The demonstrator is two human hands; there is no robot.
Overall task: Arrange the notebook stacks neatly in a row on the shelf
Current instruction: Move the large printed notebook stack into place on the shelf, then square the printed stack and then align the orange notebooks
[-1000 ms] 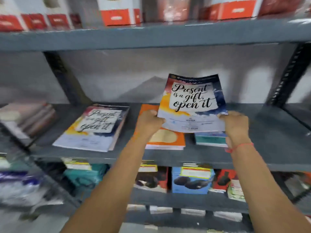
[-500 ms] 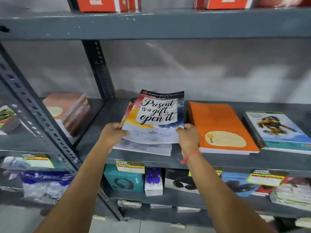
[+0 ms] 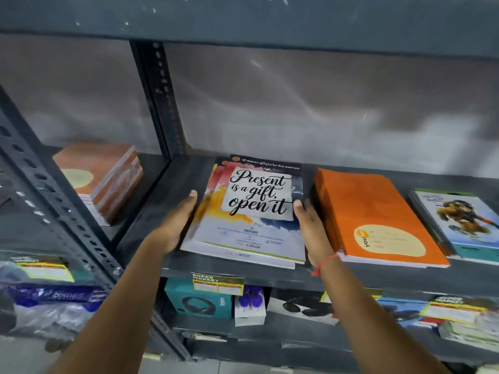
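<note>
Left hand (image 3: 176,225) and right hand (image 3: 310,228) flat against "Present" notebook stack (image 3: 251,220) sides on shelf (image 3: 151,211), fingers hidden, grip unclear, orange stack (image 3: 378,211) just beside

Shelf (image 3: 151,211) lies bare left of the quote stack (image 3: 253,211); orange stack (image 3: 372,211) crowds its right edge

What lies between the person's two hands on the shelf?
In the head view, the "Present is a gift" notebook stack lies flat between the left hand and right hand, which press its sides.
</note>
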